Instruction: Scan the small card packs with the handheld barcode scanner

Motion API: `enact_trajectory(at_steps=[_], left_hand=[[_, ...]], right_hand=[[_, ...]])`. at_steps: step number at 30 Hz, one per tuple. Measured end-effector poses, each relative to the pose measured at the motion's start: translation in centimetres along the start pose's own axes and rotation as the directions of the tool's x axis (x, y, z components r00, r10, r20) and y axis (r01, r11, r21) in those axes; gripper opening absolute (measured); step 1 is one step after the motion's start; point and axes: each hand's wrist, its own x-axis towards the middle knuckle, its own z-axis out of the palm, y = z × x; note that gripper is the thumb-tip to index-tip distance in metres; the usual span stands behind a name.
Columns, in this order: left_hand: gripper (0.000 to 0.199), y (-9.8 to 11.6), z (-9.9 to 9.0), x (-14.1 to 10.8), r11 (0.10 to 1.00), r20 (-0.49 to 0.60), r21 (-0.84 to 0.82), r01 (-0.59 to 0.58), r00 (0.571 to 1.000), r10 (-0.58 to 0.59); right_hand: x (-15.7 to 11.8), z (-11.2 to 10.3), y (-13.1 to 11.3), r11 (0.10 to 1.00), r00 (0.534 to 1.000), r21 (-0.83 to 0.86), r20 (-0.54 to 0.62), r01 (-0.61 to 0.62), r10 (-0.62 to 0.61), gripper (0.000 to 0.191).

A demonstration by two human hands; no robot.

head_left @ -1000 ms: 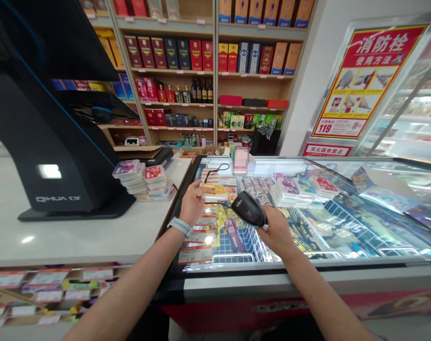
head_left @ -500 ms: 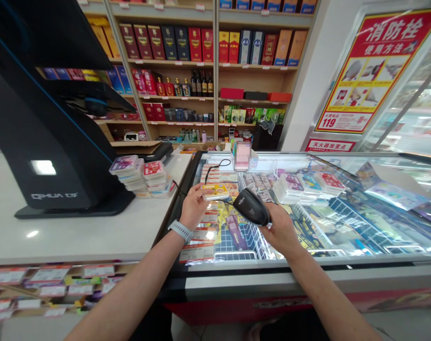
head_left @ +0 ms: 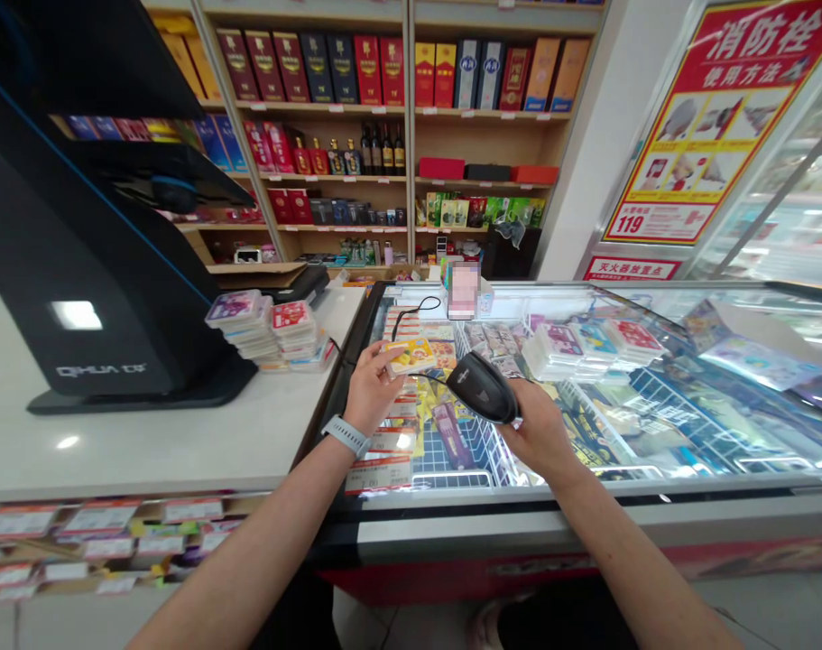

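Left fingers pinch a flat, rectangular yellow pack.

"What stood on the left?"
"A black screen terminal, on the white table."
"And at the back?"
"A wooden shelf unit held upright boxes in a row, with dark bottles lower down."
"To the right?"
"A red-and-yellow poster marked 119 hung there, a smaller red sign just beneath it."
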Motion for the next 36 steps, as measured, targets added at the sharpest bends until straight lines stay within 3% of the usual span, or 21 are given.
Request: enact_trajectory(at_steps=[6, 8, 13, 28, 31, 36], left_hand=[[0.043, -0.5, 0.2, 0.0, 0.985, 0.004, -0.169, 0.043, 0.999, -0.043], [0.044, -0.4, 0.2, 0.0, 0.955, 0.036, -0.274, 0.117, 0.993, -0.112], [0.057, 0.2, -0.1, 0.0, 0.809, 0.142, -0.455, 0.373, 0.927, -0.348], [0.034, 0.6, -0.4, 0.3, 0.470, 0.321, -0.679, 0.564, 0.804, -0.501], [0.032, 0.4, -0.2, 0.3, 0.468, 0.325, -0.670, 0.576, 0.795, -0.513], [0.031, 0.0, 0.0, 0.1, 0.499, 0.339, -0.659, 0.562, 0.815, -0.470]], right_hand=[[0.1, 0.1, 0.0, 1.000, 1.000, 0.004, 0.005, -0.004, 0.004, 0.032], [0.1, 0.1, 0.0, 1.000, 1.000, 0.009, 0.002, -0.002, 0.002, 0.031], [0.1, 0.0, -0.1, 1.000, 1.000, 0.006, -0.005, -0.002, 0.002, 0.032], [0.1, 0.0, -0.1, 1.000, 1.000, -0.006, 0.000, 0.002, -0.002, 0.030], [0.2, 0.0, -0.2, 1.000, 1.000, -0.007, -0.003, 0.004, -0.004, 0.029], [0.1, 0.0, -0.1, 1.000, 1.000, -0.012, -0.005, 0.004, -0.004, 0.029]])
